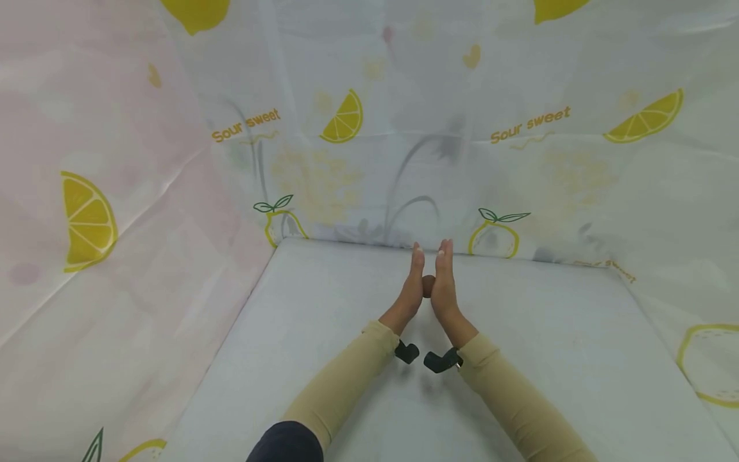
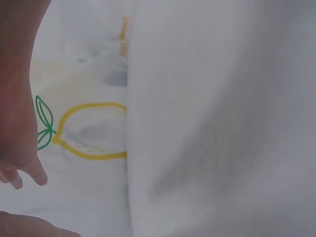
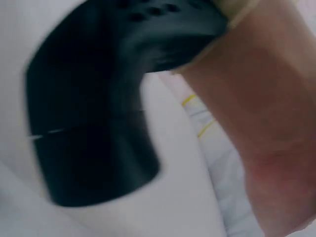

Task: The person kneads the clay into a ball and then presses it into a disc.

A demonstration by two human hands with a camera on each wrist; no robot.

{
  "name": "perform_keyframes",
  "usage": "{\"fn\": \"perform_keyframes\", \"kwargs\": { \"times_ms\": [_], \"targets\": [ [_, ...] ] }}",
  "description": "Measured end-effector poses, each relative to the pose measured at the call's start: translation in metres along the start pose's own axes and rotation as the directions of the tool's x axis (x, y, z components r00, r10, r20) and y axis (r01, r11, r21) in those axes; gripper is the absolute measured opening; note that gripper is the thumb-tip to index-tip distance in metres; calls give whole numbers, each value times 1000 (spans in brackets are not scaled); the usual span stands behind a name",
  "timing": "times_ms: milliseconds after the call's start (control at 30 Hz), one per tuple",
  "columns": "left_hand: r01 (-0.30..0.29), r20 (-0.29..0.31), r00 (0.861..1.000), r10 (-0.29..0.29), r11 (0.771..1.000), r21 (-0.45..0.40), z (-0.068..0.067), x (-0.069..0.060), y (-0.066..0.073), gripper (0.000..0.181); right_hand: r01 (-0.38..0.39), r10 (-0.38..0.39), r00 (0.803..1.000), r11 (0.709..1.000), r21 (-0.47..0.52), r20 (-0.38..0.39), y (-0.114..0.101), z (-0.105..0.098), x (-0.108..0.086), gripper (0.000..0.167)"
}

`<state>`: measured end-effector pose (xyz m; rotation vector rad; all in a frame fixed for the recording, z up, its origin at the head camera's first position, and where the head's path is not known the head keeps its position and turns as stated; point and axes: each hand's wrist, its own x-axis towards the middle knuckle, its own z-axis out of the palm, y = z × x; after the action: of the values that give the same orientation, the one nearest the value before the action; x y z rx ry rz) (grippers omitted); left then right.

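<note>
A small brown ball (image 1: 428, 286) sits between the two palms, held up over the white tabletop. My left hand (image 1: 410, 289) presses it from the left with straight fingers pointing away from me. From the other side my right hand (image 1: 444, 282) presses it, its fingers just as straight. The palms face each other, and the fingertips stand slightly apart. In the left wrist view a hand (image 2: 17, 113) shows at the left edge, but the ball is not seen there. The right wrist view holds a bare wrist (image 3: 261, 108), with the ball out of sight.
The white tabletop (image 1: 323, 295) reaches back to a hanging cloth (image 1: 369, 179) printed with lemons, which also covers both sides. A dark curved mount (image 1: 441, 361) juts inward from the right wrist, close to a similar mount (image 1: 407, 351) on the left one.
</note>
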<state>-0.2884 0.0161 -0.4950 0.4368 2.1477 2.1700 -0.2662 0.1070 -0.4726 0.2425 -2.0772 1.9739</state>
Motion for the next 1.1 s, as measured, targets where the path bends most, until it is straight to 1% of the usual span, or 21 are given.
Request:
{"fn": "perform_keyframes", "kwargs": {
  "times_ms": [100,233,400,500,600,733,867,1000,1033,1100],
  "targets": [
    [5,24,1000,-5,1000,-5,2,-2,-1,78,-7,8,999,1000,20,-32,11,-4,11,64],
    [15,56,998,-15,1000,-6,2,-5,-4,80,-15,14,998,1000,-13,-57,15,-8,20,69],
    [24,88,996,-25,1000,9,1,-6,-6,79,-38,35,998,997,-72,-51,20,-16,28,73],
    [18,110,994,-18,1000,5,1,-6,-5,75,-64,59,997,992,-105,-53,25,-22,31,72],
    [5,123,992,-3,1000,-11,1,-6,-3,75,-73,68,996,992,-106,-55,30,-25,31,70],
    [-13,115,993,16,999,-32,1,-6,-2,75,-79,74,996,992,-101,-54,38,-28,28,70],
    [-39,107,993,42,999,-30,0,-5,1,71,-101,94,994,987,-128,-61,46,-28,20,70],
    [-63,80,995,65,998,-31,-2,-3,5,69,-77,73,997,987,-141,-35,54,-23,10,67],
    [-65,69,995,67,998,-26,-3,-2,6,69,-69,66,998,987,-143,-25,54,-21,7,65],
    [-58,44,997,58,998,-17,-4,-1,6,69,-47,48,999,991,-125,2,43,-15,-1,61]
  ]
}}
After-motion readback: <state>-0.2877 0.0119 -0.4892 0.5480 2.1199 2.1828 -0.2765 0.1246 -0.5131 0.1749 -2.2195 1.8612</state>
